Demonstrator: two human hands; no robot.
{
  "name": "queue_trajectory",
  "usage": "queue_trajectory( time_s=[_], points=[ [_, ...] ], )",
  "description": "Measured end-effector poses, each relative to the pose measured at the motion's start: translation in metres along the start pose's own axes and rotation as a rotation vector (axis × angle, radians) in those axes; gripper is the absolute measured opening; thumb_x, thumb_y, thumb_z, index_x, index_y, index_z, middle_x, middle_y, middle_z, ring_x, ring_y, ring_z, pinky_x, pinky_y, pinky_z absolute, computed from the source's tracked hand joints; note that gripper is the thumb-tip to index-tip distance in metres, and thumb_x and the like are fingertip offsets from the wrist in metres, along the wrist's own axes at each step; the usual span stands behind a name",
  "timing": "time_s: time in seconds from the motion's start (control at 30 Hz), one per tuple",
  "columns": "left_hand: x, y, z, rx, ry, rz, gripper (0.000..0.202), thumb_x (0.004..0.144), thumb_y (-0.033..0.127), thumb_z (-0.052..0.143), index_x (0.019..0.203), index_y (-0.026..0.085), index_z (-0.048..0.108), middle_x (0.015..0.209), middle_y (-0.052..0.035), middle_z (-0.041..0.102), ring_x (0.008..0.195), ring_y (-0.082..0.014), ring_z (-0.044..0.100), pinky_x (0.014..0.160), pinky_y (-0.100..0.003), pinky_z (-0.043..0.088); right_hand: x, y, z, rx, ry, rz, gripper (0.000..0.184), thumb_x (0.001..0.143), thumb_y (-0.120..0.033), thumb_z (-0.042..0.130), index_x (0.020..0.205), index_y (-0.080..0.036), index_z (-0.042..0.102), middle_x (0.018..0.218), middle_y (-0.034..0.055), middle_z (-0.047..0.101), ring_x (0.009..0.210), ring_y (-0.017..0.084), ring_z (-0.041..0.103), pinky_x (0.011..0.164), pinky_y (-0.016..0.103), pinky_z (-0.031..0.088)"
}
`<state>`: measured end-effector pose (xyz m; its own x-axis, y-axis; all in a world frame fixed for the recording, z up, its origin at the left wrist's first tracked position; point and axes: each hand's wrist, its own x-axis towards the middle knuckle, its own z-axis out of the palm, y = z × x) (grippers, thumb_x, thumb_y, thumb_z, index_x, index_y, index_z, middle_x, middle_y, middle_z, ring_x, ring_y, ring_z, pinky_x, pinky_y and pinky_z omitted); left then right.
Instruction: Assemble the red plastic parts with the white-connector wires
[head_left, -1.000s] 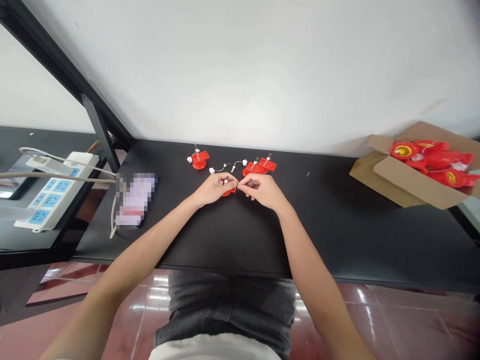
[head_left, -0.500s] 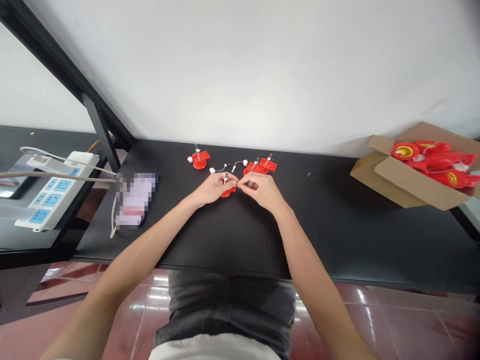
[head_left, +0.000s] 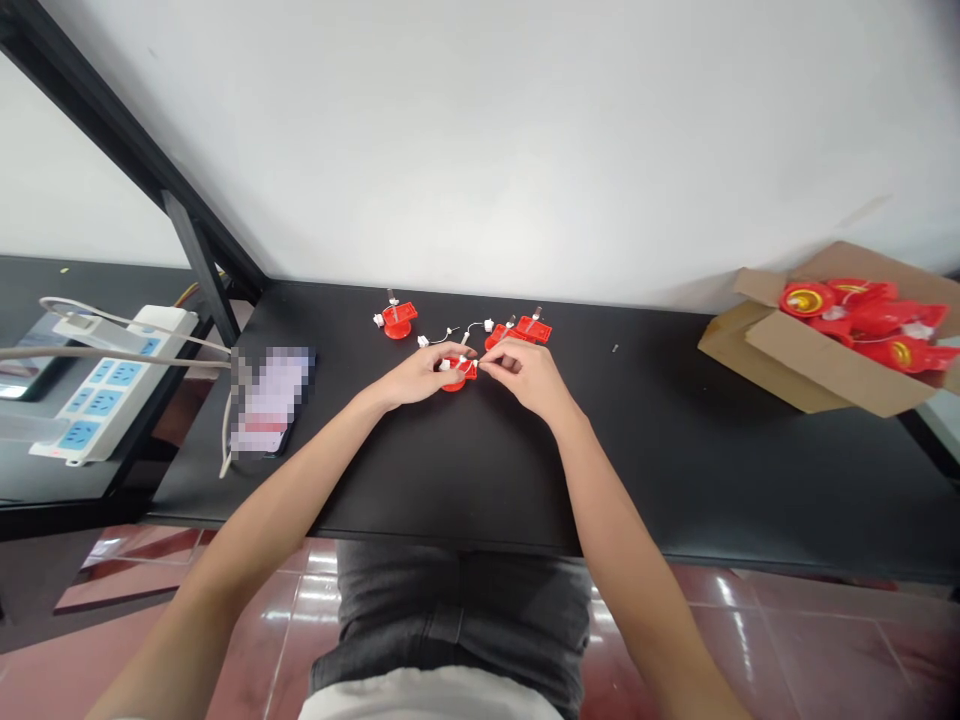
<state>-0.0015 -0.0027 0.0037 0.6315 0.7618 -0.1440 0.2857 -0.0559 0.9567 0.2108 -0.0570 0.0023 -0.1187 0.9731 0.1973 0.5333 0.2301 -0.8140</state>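
My left hand (head_left: 414, 380) is closed round a small red plastic part (head_left: 454, 384) with a round base, its thumb at the near side and fingers over the far side. A short white wire end runs across the top of this part. At its right end my right hand (head_left: 529, 372) pinches with thumb and forefinger, touching a tiny white piece that is mostly hidden. Just behind lie two similar red parts (head_left: 534, 328) with clear tips and white connectors. Another red part (head_left: 398, 318) stands farther left. Thin white wires with connectors (head_left: 489, 326) lie between them.
At the right, a cardboard box (head_left: 825, 370) holds several red and gold plastic pieces (head_left: 900, 318). A blurred-out phone (head_left: 274, 400) lies at the left, by a white power strip (head_left: 112, 385) with cables. A tiny bit (head_left: 615, 348) rests on the black table (head_left: 465, 470).
On the red part in my left hand, the upright clear tip no longer shows and white wire now lies across the top. My right hand has shifted slightly right.
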Motion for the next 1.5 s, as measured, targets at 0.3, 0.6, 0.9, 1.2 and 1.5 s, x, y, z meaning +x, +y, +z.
queue_trajectory(
  time_s=[0.3, 0.6, 0.9, 1.2, 1.5],
  points=[
    [-0.002, 0.003, 0.003, 0.162, 0.018, 0.07, 0.031, 0.087, 0.036, 0.06, 0.108, 0.016, 0.071, 0.093, -0.0029, 0.069, 0.077, -0.0134, 0.058, 0.073, -0.025, 0.045, 0.001, -0.007, 0.0, 0.018, 0.083, 0.031, 0.015, 0.088, -0.031, 0.067, 0.077, -0.022, 0.067, 0.076, 0.0016, 0.065, 0.062, 0.015, 0.05, 0.065, 0.031, 0.042],
    [-0.001, -0.001, 0.008, 0.225, 0.074, 0.12, 0.03, 0.091, 0.035, 0.055, 0.109, 0.017, 0.071, 0.096, -0.0039, 0.072, 0.081, -0.0148, 0.06, 0.081, -0.027, 0.048, 0.001, -0.004, 0.0, 0.01, 0.051, 0.032, 0.015, 0.089, -0.033, 0.066, 0.078, -0.022, 0.067, 0.08, 0.0024, 0.066, 0.063, 0.015, 0.05, 0.066, 0.032, 0.043],
    [-0.001, -0.002, 0.01, 0.237, 0.113, 0.114, 0.028, 0.089, 0.029, 0.055, 0.108, 0.018, 0.071, 0.103, -0.0043, 0.074, 0.086, -0.0158, 0.064, 0.085, -0.028, 0.051, 0.001, -0.006, 0.0, 0.022, 0.054, 0.074, 0.017, 0.088, -0.035, 0.066, 0.077, -0.022, 0.067, 0.078, 0.0022, 0.067, 0.064, 0.016, 0.053, 0.065, 0.032, 0.043],
    [-0.002, -0.001, 0.013, 0.213, 0.156, 0.103, 0.027, 0.088, 0.023, 0.054, 0.109, 0.018, 0.071, 0.11, -0.0062, 0.075, 0.096, -0.0188, 0.067, 0.096, -0.032, 0.052, 0.0, -0.008, 0.0, 0.089, 0.018, 0.125, 0.016, 0.084, -0.035, 0.067, 0.077, -0.021, 0.068, 0.074, 0.0017, 0.066, 0.064, 0.015, 0.053, 0.065, 0.032, 0.045],
    [-0.001, -0.007, 0.015, 0.21, 0.173, 0.104, 0.028, 0.092, 0.022, 0.049, 0.111, 0.018, 0.069, 0.116, -0.0076, 0.073, 0.099, -0.0178, 0.066, 0.098, -0.032, 0.051, -0.002, -0.008, -0.002, 0.162, -0.065, 0.162, 0.019, 0.082, -0.038, 0.07, 0.075, -0.02, 0.068, 0.07, 0.0, 0.062, 0.062, 0.013, 0.051, 0.062, 0.031, 0.042]
  ],
)
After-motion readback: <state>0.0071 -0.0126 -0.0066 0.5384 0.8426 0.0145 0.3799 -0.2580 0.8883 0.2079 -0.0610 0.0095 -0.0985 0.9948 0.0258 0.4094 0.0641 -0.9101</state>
